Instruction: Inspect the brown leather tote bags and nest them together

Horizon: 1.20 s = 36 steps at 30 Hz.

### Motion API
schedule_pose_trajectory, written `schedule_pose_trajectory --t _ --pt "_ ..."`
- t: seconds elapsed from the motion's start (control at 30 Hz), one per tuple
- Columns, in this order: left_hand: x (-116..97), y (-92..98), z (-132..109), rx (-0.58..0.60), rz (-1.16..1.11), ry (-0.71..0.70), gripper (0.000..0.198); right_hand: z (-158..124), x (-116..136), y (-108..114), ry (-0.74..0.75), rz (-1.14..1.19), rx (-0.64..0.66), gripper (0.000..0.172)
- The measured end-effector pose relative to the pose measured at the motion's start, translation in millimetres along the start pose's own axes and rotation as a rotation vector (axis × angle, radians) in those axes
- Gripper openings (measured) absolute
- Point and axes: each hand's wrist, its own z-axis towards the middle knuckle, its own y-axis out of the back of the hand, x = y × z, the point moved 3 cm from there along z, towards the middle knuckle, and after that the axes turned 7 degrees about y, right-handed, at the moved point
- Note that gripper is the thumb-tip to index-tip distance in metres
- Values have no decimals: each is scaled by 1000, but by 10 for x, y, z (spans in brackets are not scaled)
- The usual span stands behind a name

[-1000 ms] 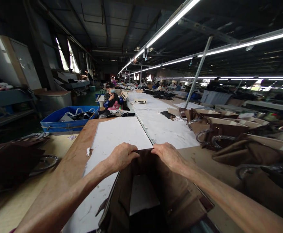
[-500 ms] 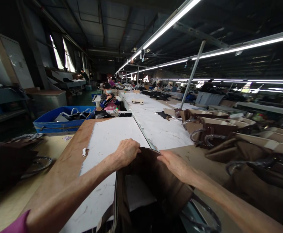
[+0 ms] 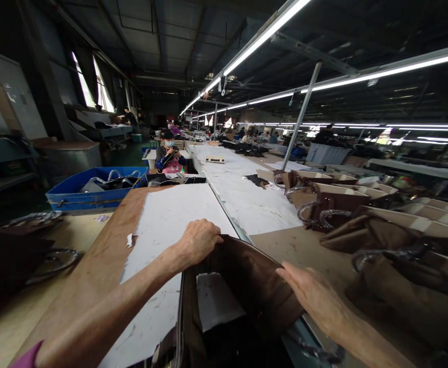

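In front of me a dark brown handbag (image 3: 264, 283) stands with its mouth open towards me. White paper shows through a gap inside it, and its lower interior is in black shadow. My left hand (image 3: 201, 240) is closed on the bag's far rim near the corner, fingers folded over the edge. Farther right along the same rim, my right hand (image 3: 308, 289) has the edge between its thumb and fairly straight fingers. Below that hand, a plastic-wrapped handle (image 3: 316, 350) hangs at the bag's right side.
Several brown bags with wrapped handles (image 3: 333, 199) crowd the table's right side. White paper (image 3: 181, 204) covers the tabletop ahead. A blue bin (image 3: 89, 199) stands at left, brown pieces (image 3: 13, 260) lie nearer, and a seated co-worker (image 3: 170, 156) is beyond.
My right hand has slid along the bag's rim to the right and towards me, away from my left hand. The left hand keeps its hold, and the view has shifted slightly.
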Motion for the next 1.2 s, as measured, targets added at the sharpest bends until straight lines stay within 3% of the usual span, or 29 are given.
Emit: schedule_pose_trajectory --t 0.2,0.43,0.6,0.8,0.97,1.1,1.2 --pt "-31 40 -28 8 -11 26 23 226 35 109 13 4 25 39" --pt "-6 49 -67 16 17 44 24 858 424 212 135 -41 50 36" --pt "30 35 -48 24 -2 56 25 1072 614 162 246 -109 56 37" --pt "85 6 -19 -14 -100 87 22 1053 704 131 194 -188 16 42" --pt "148 77 -77 20 -295 99 22 944 699 181 174 -159 15 45" --pt "270 202 -340 -72 -433 205 28 850 696 290 148 -114 79 42" --pt "332 214 -660 -98 -414 333 43 796 723 328 142 -89 89 37"
